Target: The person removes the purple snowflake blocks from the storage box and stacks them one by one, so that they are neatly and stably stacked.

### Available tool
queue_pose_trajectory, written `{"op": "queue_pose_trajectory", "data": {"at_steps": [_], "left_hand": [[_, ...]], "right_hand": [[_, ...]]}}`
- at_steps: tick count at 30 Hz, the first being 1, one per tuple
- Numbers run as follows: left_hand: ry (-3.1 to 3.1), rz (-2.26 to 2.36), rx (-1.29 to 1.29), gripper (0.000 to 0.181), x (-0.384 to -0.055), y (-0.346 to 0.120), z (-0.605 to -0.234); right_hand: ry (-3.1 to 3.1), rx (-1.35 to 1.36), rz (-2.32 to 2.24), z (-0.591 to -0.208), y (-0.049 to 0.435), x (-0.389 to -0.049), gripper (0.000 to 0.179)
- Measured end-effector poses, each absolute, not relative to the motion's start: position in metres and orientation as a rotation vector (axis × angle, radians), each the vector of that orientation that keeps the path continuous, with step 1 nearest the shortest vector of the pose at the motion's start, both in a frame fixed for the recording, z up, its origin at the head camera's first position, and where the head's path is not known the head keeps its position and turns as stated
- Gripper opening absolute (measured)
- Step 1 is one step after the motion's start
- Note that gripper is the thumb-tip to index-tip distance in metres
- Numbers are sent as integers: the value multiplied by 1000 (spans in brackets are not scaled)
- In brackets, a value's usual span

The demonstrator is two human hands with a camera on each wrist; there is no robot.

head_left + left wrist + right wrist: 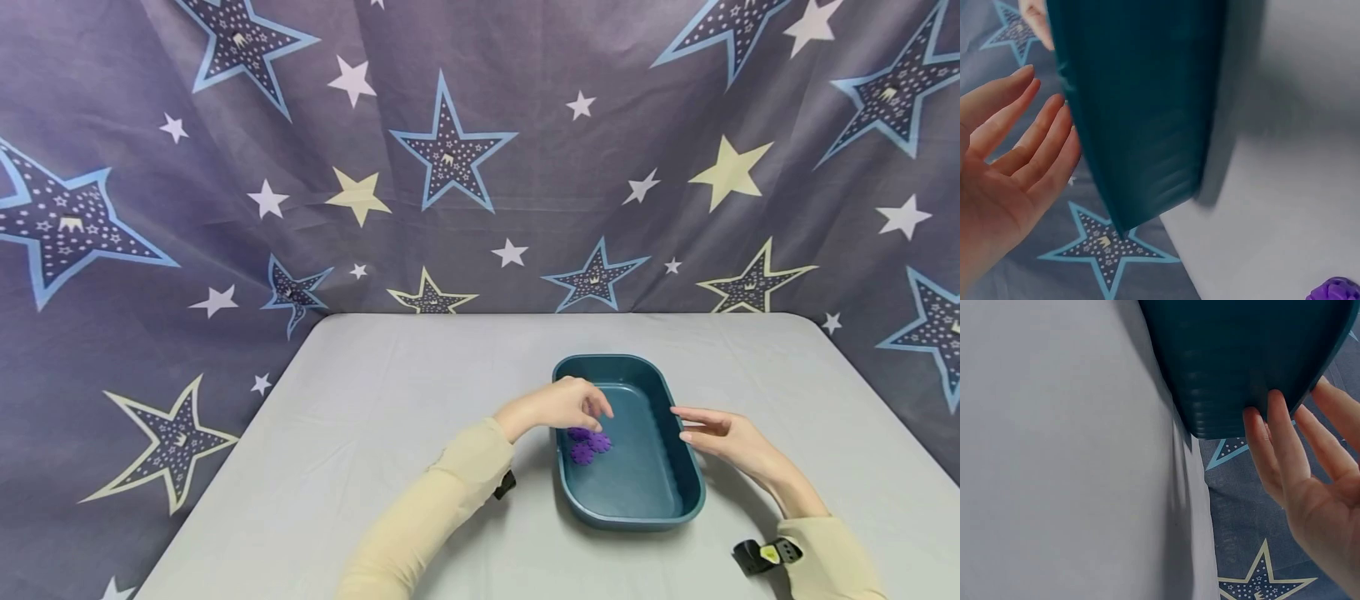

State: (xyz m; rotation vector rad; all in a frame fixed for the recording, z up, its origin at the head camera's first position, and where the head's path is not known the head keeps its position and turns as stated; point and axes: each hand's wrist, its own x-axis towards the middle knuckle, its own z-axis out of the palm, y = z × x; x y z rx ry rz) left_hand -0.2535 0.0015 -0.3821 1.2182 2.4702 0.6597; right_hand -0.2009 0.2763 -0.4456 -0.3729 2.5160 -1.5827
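A dark teal rectangular tub (637, 492) stands on the table. Inside it, near the left wall, lie several small purple flower-shaped pieces (588, 447). My left hand (573, 403) reaches over the left rim, its loosely bent fingers above the pieces; nothing shows in its grasp. In the left wrist view, the left hand (1019, 147) appears beside the tub's rim, palm visible and fingers apart. With nearly straight fingers, my right hand (731, 437) touches the tub's right side near the rim. The right wrist view shows its fingertips (1277, 400) against the outer wall.
A light grey cloth covers the table (360, 442). Behind and beside it hangs a dark curtain (525, 192) printed with stars. In the left wrist view, a purple piece (1337, 292) lies on the table outside the tub.
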Motion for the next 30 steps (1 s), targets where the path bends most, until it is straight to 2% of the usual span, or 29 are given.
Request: {"op": "queue_pose_trajectory", "data": {"at_steps": [17, 30], "left_hand": [[2485, 362, 1236, 26, -263, 24, -404], [2478, 245, 1157, 29, -261, 34, -412]], "right_hand": [[2494, -382, -1618, -448, 278, -203, 51], [2486, -385, -1619, -449, 278, -203, 50]]}}
